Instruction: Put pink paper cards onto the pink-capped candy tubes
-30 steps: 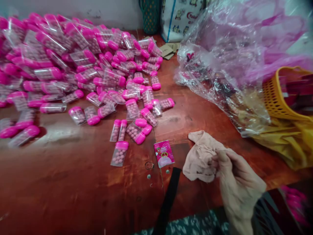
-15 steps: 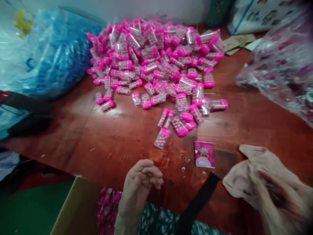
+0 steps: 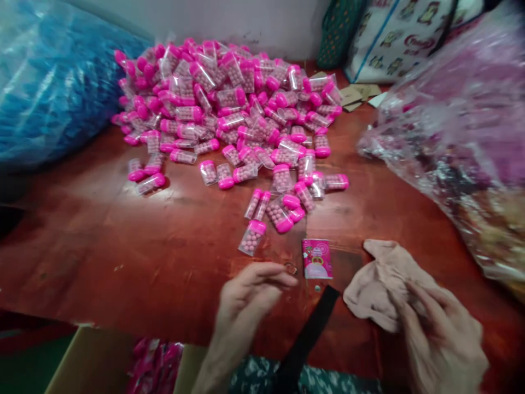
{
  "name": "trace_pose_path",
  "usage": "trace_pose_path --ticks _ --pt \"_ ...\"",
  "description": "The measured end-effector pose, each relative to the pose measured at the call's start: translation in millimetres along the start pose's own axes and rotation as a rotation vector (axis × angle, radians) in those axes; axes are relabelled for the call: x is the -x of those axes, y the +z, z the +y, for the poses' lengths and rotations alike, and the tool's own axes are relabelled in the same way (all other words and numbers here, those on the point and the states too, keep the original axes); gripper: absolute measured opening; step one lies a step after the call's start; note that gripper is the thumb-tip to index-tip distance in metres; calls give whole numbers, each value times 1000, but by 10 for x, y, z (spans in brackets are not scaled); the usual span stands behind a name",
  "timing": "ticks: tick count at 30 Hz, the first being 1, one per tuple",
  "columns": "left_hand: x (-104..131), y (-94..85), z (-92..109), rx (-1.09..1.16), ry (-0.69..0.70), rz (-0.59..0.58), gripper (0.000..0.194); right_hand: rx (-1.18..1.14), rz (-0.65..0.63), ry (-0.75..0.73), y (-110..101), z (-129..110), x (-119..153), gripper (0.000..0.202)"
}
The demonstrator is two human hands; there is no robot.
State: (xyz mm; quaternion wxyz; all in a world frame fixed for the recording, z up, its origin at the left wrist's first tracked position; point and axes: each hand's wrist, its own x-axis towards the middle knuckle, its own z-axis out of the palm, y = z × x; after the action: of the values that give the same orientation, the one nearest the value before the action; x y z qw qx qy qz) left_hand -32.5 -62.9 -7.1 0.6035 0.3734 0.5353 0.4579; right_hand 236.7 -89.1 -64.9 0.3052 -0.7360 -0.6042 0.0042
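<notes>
My left hand [image 3: 252, 301] is over the table's near side, fingers bent and pointing right, the thumb a little apart from them. Nothing shows in it. My right hand [image 3: 438, 328] is at a crumpled beige cloth [image 3: 371, 301], its fingertips pinched on the cloth's right side. Between the hands lies a small pink printed packet [image 3: 316, 260], flat on the table. A clear tube of pink balls with a bright pink cap [image 3: 252, 239] lies just beyond my left hand. A black strap [image 3: 311, 325] runs up from the near edge.
A large heap of similar pink-capped tubes [image 3: 229, 104] covers the back. A blue-filled plastic bag [image 3: 53, 93] stands left; a clear bag [image 3: 459, 148] bulges at right. Below the near edge is a cardboard box [image 3: 88, 358] with pink packets [image 3: 153, 366]. A patterned bag [image 3: 394, 44] stands behind.
The view has swung right, so the table things sit further left. My left hand has moved right towards the packet, fingers straighter. My right hand remains at the cloth.
</notes>
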Motion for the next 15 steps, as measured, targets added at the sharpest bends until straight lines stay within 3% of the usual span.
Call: trace_pose_path --ticks 2,3,5,7,9,11,15 --pt "-114 453 31 -160 24 -274 21 -69 86 17 56 39 -42 31" --pt "-168 669 20 -294 101 -380 21 -105 115 25 78 53 -62 27" --pt "-269 1043 -62 -617 287 -513 25 -148 124 64 99 68 -87 23" --pt "-362 1304 -196 -884 437 -570 22 -171 116 128 91 66 -85 25" --pt "-443 1434 -325 -1036 528 -585 22 -207 121 212 69 58 -59 27" --pt "-500 1461 -401 -1049 582 -620 17 -213 101 261 52 60 -28 30" --pt "-521 1412 -390 -1107 639 -663 16 -141 32 173 72 119 -3 36"
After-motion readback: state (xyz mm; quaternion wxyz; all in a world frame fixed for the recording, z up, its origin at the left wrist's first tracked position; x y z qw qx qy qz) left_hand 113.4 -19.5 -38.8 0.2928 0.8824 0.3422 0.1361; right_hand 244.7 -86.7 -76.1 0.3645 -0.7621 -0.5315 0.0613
